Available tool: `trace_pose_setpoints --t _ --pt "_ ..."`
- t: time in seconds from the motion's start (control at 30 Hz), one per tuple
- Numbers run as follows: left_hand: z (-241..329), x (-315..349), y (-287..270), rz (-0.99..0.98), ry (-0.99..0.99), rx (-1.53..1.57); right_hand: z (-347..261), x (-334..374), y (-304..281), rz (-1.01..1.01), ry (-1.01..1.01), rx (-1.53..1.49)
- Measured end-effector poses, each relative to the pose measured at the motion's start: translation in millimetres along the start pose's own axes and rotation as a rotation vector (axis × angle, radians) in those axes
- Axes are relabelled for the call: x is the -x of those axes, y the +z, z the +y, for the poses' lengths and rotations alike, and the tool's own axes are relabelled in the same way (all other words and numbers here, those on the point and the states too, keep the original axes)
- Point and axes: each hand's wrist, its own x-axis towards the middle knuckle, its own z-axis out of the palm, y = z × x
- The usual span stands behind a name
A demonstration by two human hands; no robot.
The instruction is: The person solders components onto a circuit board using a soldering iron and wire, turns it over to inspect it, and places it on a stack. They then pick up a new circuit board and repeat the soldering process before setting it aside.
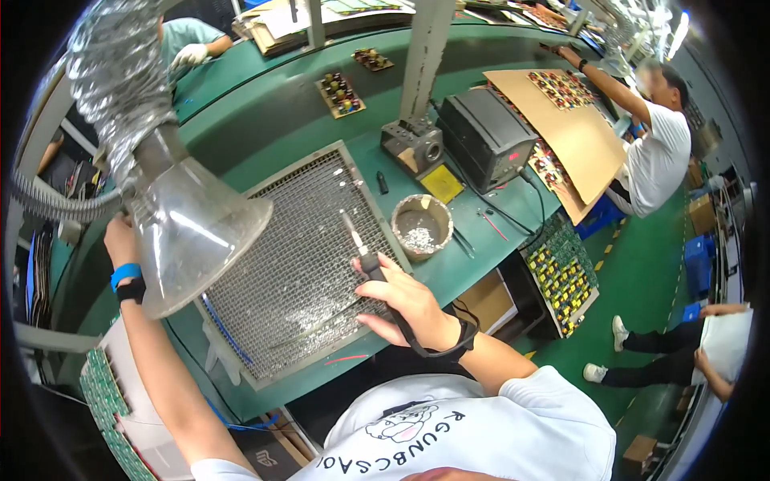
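Observation:
My right hand point(413, 303) is closed around the dark handle of a soldering iron point(370, 263). Its pale metal tip points up and away, over a metal mesh tray point(309, 224) speckled with solder bits. My left hand point(120, 239) is at the far left, beside the clear funnel-shaped fume hood point(196, 228); its fingers are hidden behind the hood and hose. A round pot point(423, 228) with silvery solder scraps inside stands right of the tray. Behind it are an iron stand point(413, 143) with a yellow sponge point(443, 183) and a black soldering station point(488, 138).
A silver flexible duct point(116, 76) hangs at upper left. Tweezers point(464, 243) lie beside the pot. Circuit boards point(340, 94) rest on the green conveyor; more boards point(565, 293) sit at right. A co-worker point(662, 144) reaches across at upper right; a gloved hand point(190, 56) shows at upper left.

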Motion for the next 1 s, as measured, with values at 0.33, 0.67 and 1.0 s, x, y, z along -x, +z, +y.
trace_pose_setpoints --t 0.33,0.67,1.0 --pt "89.9 240.3 -157.1 0.241 -0.228 0.206 -0.1 -1.5 0.0 0.033 0.052 -0.045" --pt "121.2 323.0 -149.6 -0.203 -0.115 0.748 -0.2 4.2 -0.1 0.011 0.028 0.052" --pt "179.3 246.3 -87.8 -0.328 0.396 0.696 2.9 10.4 13.0 0.095 0.138 -0.1"
